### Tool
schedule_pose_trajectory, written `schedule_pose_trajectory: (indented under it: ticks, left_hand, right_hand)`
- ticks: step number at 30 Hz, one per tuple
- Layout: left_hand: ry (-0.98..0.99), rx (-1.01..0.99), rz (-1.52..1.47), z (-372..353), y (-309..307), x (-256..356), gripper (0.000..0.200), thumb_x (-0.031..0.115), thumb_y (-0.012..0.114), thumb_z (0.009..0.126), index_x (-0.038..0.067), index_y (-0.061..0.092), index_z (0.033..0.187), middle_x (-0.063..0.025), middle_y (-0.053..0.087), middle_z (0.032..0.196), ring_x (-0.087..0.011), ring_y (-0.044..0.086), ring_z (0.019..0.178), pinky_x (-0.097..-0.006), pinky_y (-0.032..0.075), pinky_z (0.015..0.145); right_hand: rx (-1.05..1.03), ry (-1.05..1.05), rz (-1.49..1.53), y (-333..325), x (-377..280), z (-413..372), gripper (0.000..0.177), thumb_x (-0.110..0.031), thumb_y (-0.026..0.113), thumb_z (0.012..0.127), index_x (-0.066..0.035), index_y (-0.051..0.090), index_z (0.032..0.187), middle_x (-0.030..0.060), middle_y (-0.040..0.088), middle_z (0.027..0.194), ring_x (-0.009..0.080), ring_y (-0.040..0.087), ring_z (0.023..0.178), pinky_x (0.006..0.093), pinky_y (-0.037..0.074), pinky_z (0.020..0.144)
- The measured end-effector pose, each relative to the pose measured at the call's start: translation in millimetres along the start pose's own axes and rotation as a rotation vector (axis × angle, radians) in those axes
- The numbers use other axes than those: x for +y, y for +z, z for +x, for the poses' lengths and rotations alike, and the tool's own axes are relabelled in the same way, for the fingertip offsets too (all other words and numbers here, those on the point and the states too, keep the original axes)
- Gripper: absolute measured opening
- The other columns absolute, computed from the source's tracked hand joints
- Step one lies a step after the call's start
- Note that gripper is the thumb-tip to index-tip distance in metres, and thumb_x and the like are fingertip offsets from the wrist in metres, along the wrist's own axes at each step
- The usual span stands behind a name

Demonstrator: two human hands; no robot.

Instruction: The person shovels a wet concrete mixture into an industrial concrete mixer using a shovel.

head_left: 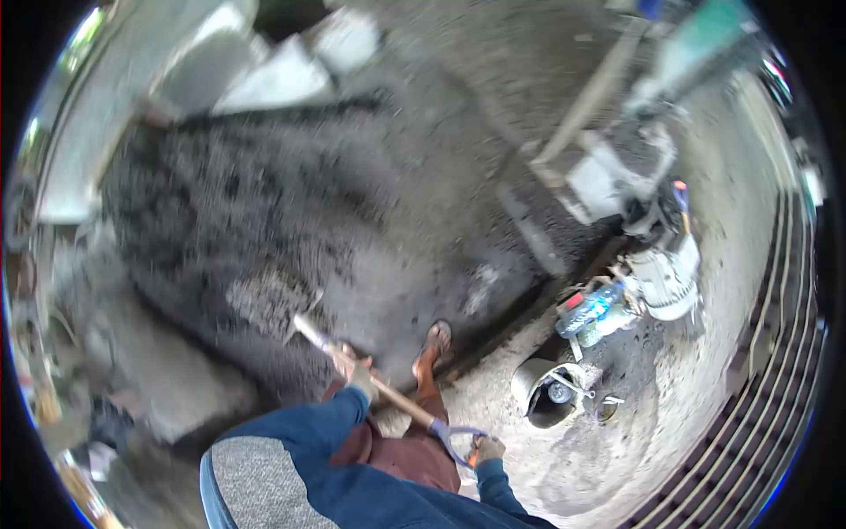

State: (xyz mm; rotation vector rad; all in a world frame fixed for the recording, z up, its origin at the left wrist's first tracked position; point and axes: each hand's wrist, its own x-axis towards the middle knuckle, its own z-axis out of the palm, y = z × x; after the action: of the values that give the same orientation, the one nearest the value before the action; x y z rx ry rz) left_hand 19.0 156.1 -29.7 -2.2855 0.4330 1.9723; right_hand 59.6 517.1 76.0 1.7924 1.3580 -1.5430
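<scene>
"What could go wrong from here?"

"A patch of dark, clumped material (273, 304) is seen at the far left end of the shovel (395, 398); if it is borne on the blade, some could be spilled should the shovel be rolled. The sandalled foot (436, 337) is planted to the right and might be struck if the shovel were dragged back low. By a wide swing, the bucket (528, 381) on the right could be knocked."

"How is the shovel held?"

"It is slanted from near right to far left. Its shaft (407, 407) is wrapped by the left hand (359, 372), and its looped handle (450, 434) is gripped by the right hand (487, 450). Both hands are curled narrow. Whether the blade is buried or merely covered cannot be told."
</scene>
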Motion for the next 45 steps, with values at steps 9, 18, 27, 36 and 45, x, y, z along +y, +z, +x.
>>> schedule_pose_trajectory:
  ticks: [9,18,27,36,45]
  left_hand:
    - [0.222,-0.280,0.263,-248.8,155.6,45.9,0.029,0.032,0.069,0.084,0.017,0.047,0.097,-0.0057,0.049,0.080,-0.0234,0.050,0.066,-0.0450,0.049,0.063]
    - [0.192,-1.438,0.479,-545.8,340.6,98.5,0.025,0.029,0.065,0.089,0.015,0.046,0.094,0.0010,0.046,0.065,-0.0139,0.046,0.055,-0.0333,0.046,0.062]
    - [0.284,-1.301,0.642,-498.7,374.1,140.8,0.027,0.026,0.071,0.085,0.014,0.046,0.088,-0.0022,0.050,0.070,-0.0198,0.053,0.056,-0.0392,0.049,0.054]
    - [0.174,-1.795,0.401,-465.5,247.8,236.4,0.041,0.047,0.060,0.091,0.008,0.056,0.080,-0.0045,0.056,0.075,-0.0210,0.055,0.070,-0.0474,0.046,0.076]
    - [0.340,-0.719,-0.011,-174.9,106.5,353.3,0.043,0.051,0.055,0.092,0.014,0.047,0.071,-0.0026,0.047,0.058,-0.0232,0.049,0.054,-0.0431,0.048,0.061]
  right_hand:
    - [-0.390,-0.106,0.451,-9.4,-29.9,-34.0,0.012,0.000,0.061,0.080,-0.002,0.055,0.090,0.0130,0.055,0.067,0.0258,0.052,0.047,0.0473,0.045,0.044]
    - [-0.017,-1.457,0.729,66.4,-159.6,-303.5,0.014,-0.012,0.069,0.081,-0.002,0.061,0.086,0.0044,0.059,0.070,0.0140,0.054,0.051,0.0277,0.041,0.044]
    - [0.604,-2.259,-0.555,156.4,-129.2,-383.9,0.025,-0.018,0.070,0.060,-0.015,0.065,0.084,0.0050,0.064,0.089,0.0262,0.063,0.087,0.0533,0.046,0.090]
    - [-0.116,-1.293,0.356,141.3,-57.5,-215.4,0.021,0.001,0.065,0.078,-0.001,0.066,0.099,0.0071,0.067,0.095,0.0158,0.064,0.086,0.0298,0.053,0.075]
    - [-0.049,-1.022,0.074,165.7,-65.7,-192.6,0.025,0.013,0.054,0.075,0.001,0.063,0.095,0.0075,0.065,0.081,0.0169,0.064,0.076,0.0283,0.053,0.063]
